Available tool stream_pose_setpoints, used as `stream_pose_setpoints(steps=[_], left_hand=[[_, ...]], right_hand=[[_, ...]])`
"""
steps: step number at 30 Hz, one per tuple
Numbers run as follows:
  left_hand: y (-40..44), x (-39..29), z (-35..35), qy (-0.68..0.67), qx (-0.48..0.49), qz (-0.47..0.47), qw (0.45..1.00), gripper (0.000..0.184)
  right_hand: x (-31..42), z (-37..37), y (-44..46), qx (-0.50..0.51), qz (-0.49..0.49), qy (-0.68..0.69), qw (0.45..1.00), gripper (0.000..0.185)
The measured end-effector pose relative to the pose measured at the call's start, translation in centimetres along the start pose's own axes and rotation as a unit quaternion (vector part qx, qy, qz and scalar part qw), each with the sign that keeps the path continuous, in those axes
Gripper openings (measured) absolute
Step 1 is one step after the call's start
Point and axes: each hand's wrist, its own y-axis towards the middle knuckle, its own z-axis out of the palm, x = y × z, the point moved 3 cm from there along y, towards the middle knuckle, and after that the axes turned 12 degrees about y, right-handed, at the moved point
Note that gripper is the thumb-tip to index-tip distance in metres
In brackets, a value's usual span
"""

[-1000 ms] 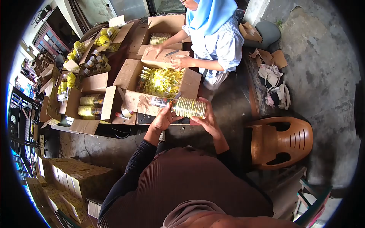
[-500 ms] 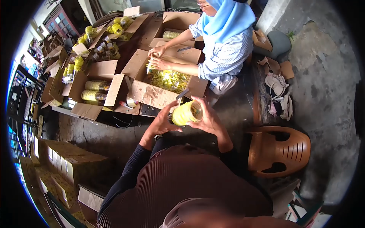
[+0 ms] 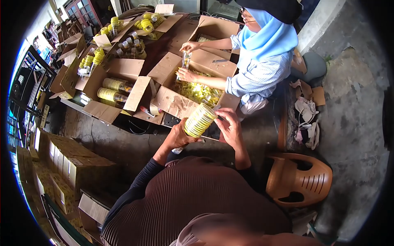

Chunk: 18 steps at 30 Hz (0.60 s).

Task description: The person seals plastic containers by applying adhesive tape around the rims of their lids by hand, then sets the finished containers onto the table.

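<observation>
Held up in front of my body is a cylinder of stacked yellow rings (image 3: 199, 121), tilted with its top to the upper right. My left hand (image 3: 179, 136) is wrapped around its lower left side. The fingers of my right hand (image 3: 230, 126) are closed at its upper rim, beside a small pale piece I cannot make out. Just beyond lies an open cardboard box (image 3: 174, 101) filled with shiny yellow strips (image 3: 199, 91). Across from me, a co-worker (image 3: 262, 57) holds a clear, bottle-like container (image 3: 186, 60) over that box with both hands.
Another open box (image 3: 99, 113) holds several yellow-ringed cylinders (image 3: 113, 95). A tape roll (image 3: 155, 110) lies by the boxes. An orange plastic chair (image 3: 301, 178) stands on my right, and stacked cartons (image 3: 78, 164) on my left. Cloths (image 3: 307, 110) lie on a low bench at the right.
The cylinder has turned so its hollow end no longer faces me. My right hand has shifted from its side to its rim. The co-worker's hands have moved apart along the clear container.
</observation>
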Motion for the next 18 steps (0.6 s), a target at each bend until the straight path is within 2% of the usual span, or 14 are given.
stream_pose_setpoints(steps=[2,5,9,13,15,16,18], left_hand=[[0.7,0.7,-0.7,-0.034,-0.004,0.022,0.999,0.076],[1.9,0.7,-3.5,0.024,0.034,0.000,0.999,0.077],[3.3,3.3,-5.7,0.010,0.011,0.020,1.000,0.078],[4.7,4.3,-8.4,0.035,-0.005,0.027,0.999,0.079],[5.4,5.3,-9.6,0.021,0.020,-0.010,1.000,0.079],[5.5,5.6,-10.1,0.009,-0.013,0.023,1.000,0.077],[6.0,6.4,-11.2,0.006,-0.028,0.029,0.999,0.076]], right_hand=[[-0.9,0.9,0.7,-0.004,0.003,0.008,1.000,0.019],[-0.7,2.6,2.7,-0.013,0.005,0.010,1.000,0.017],[-1.3,4.8,5.0,-0.010,-0.014,-0.045,0.999,0.013],[-2.0,6.9,7.3,-0.015,0.033,-0.017,0.999,0.009],[-1.8,8.0,8.6,-0.006,0.010,-0.036,0.999,0.013],[-1.4,8.6,9.1,-0.005,0.011,-0.041,0.999,0.013],[-0.5,9.7,10.1,-0.063,0.018,-0.066,0.996,0.016]])
